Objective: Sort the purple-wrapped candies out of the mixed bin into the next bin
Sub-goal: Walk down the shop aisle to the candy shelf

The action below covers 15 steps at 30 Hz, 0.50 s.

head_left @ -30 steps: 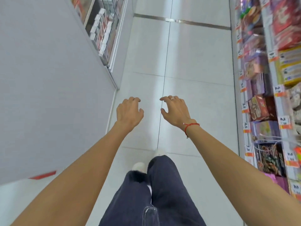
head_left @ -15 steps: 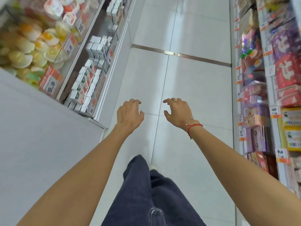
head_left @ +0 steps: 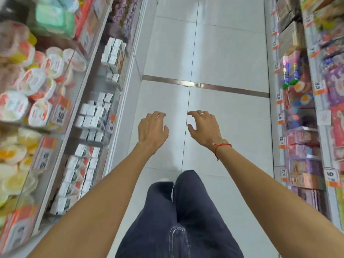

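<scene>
Shelves of blurred yellow-and-white lidded tubs now fill the left where blank wall stood a second ago, while the empty left hand and right hand hang loosely curled over pale floor tiles, candy bins nowhere visible.

White glossy floor tiles crossed by a grey metal strip. Dark navy trousers with white stitching at 6 o'clock. Red string bracelet at the wrist. White boxes at 9 o'clock; orange price tags at 3 o'clock.
</scene>
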Each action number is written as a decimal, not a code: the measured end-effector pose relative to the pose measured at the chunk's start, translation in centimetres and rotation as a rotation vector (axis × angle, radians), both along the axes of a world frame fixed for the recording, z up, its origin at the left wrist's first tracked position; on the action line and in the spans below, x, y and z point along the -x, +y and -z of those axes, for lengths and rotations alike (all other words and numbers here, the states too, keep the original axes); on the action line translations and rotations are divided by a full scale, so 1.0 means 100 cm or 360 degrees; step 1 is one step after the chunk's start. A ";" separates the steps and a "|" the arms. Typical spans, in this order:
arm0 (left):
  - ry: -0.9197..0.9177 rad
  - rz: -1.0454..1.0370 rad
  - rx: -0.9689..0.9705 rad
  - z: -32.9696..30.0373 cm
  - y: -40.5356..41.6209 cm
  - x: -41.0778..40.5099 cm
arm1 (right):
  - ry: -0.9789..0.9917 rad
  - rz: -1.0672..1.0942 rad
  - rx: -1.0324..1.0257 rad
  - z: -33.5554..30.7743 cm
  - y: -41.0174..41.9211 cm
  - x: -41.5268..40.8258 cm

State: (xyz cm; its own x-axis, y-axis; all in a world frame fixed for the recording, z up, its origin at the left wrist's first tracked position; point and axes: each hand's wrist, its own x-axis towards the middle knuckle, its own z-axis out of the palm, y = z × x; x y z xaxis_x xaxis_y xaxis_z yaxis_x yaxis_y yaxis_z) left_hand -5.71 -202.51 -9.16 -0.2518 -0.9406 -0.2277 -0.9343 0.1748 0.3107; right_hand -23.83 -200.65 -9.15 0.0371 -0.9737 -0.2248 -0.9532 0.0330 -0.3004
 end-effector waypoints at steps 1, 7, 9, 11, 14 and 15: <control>-0.0010 0.0015 -0.0009 0.001 -0.029 0.006 | -0.0003 0.0020 -0.0006 0.001 -0.027 0.007; -0.0141 0.0066 -0.0099 0.011 -0.213 0.045 | 0.0018 0.0073 -0.0067 0.011 -0.204 0.055; -0.0159 0.0050 -0.0114 0.010 -0.275 0.060 | 0.0027 0.0075 -0.0078 0.009 -0.266 0.069; -0.0161 0.0034 -0.0115 0.008 -0.334 0.073 | 0.0054 0.0052 -0.0083 0.006 -0.328 0.079; -0.0117 0.0008 -0.0097 0.004 -0.420 0.088 | 0.0078 0.0026 -0.0072 0.000 -0.421 0.089; -0.0106 -0.0003 -0.0092 0.003 -0.451 0.091 | 0.0071 0.0045 -0.0055 -0.001 -0.453 0.090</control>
